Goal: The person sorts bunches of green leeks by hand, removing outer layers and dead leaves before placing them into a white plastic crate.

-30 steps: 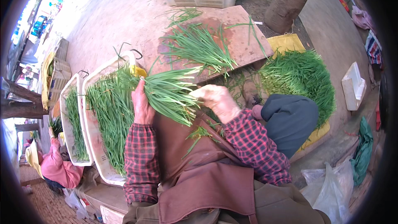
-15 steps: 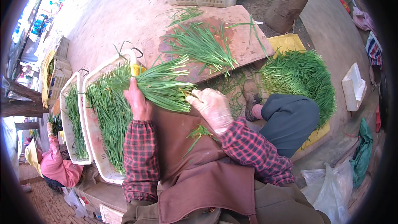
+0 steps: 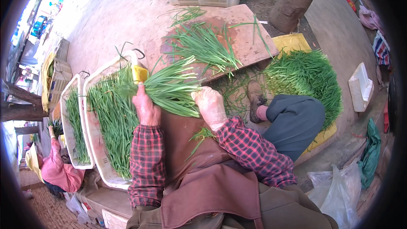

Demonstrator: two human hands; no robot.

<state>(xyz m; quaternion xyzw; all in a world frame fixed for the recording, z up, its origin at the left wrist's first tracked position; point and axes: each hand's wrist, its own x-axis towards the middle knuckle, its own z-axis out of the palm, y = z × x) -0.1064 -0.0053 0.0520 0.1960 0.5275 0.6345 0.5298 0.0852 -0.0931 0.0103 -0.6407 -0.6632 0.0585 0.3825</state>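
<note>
My left hand [image 3: 147, 106] is closed around a bunch of garlic chives [image 3: 176, 89], its pale stem ends fanning to the right. In a whitish glove, my right hand [image 3: 210, 105] has its fingers curled in a pinch at those ends; just what lies between the fingertips is hidden. A yellow object [image 3: 140, 74] sits just above my left thumb, its kind unclear. Beneath both hands a brown apron [image 3: 182, 135] covers my lap, with a few loose chive leaves [image 3: 202, 135] on it.
At left stand two white crates [image 3: 111, 177] of chives. Ahead, loose chives [image 3: 203, 44] lie on a worn board [image 3: 250, 29]. A large chive pile [image 3: 305, 80] rests on yellow sacking [image 3: 296, 42] at right, near a tree trunk [image 3: 296, 4]. Another person [image 3: 63, 167] works at far left.
My right hand has shifted slightly left and up against the stem ends, its fingers more tightly curled. My left hand has moved slightly right, still holding the bunch.
</note>
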